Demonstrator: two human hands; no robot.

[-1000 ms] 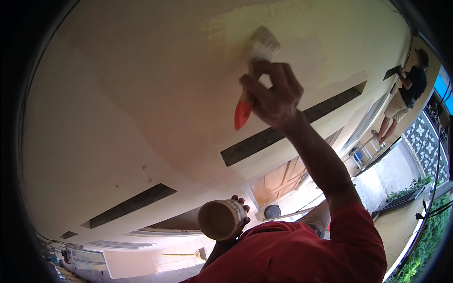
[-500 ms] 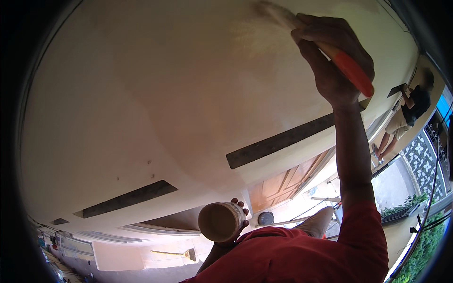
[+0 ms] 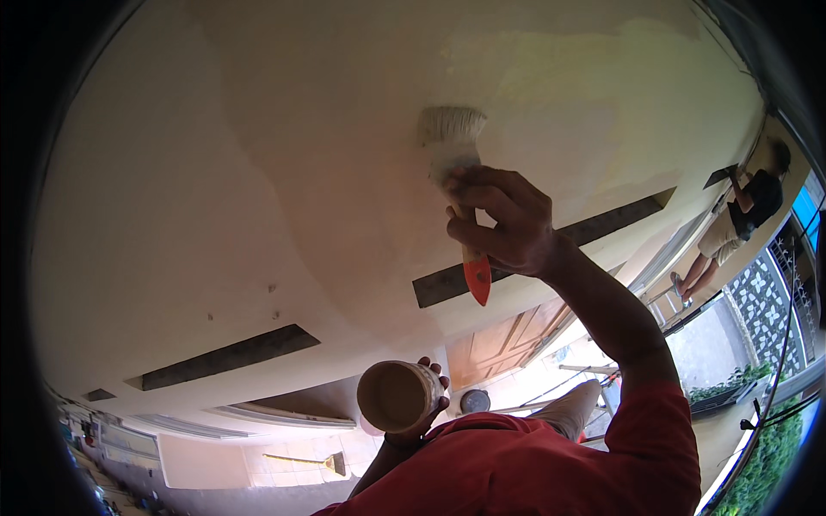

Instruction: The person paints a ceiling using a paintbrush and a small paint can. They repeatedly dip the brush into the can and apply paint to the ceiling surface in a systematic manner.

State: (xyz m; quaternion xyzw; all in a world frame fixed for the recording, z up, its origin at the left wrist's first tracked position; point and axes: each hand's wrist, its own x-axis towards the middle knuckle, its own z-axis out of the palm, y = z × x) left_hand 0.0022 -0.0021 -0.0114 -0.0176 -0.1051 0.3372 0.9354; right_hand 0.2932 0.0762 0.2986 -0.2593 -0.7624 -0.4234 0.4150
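Note:
My right hand (image 3: 508, 215) is closed round the handle of a wide paintbrush (image 3: 453, 127), whose orange-red handle end points down. Its pale, paint-coated bristles point upward against the cream wall (image 3: 344, 155). Lower down, my left hand (image 3: 433, 391) wraps round the side of a round tub (image 3: 391, 396), its open mouth facing up. The tub's inside looks beige, and I cannot tell how much paint it holds. Around the brush, the wall shows uneven patches, some yellowish and some pinkish.
Dark slanted recesses (image 3: 232, 354) cut into the wall. Below are a wooden door (image 3: 499, 344), a broom (image 3: 331, 463) and a dark round container (image 3: 475, 401). At the right, a co-worker (image 3: 748, 206) stands high beside another recess. A planter with greenery (image 3: 727, 391) sits below.
My right hand has brought the paintbrush down and to the left across the wall, its handle now more upright. My left hand holds the tub in nearly the same place.

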